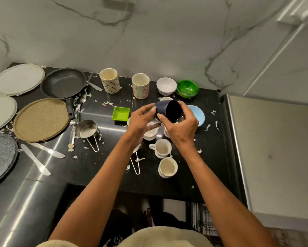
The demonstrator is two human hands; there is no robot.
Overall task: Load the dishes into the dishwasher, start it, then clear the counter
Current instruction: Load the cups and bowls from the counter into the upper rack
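Note:
A dark blue cup (164, 108) is tipped on its side above the black counter (99, 168), its mouth facing me. My left hand (142, 120) holds its base end and my right hand (182, 125) curls round its rim side. Under my hands sit white cups and saucers, partly hidden. Two white teacups (161, 148) (168, 167) stand just in front. Behind are two patterned tumblers (110, 80) (140, 85), a white bowl (166, 86), a green bowl (187, 88), a light blue bowl (197, 115) and a small green square dish (120, 114).
At the left lie several plates (18, 79), a woven mat (40, 119), a black frying pan (64, 82), a steel measuring cup (87, 130) and table knives (35, 160). White scraps litter the counter. A steel appliance top (274, 148) adjoins at right; a dish rack (203, 221) shows below the counter edge.

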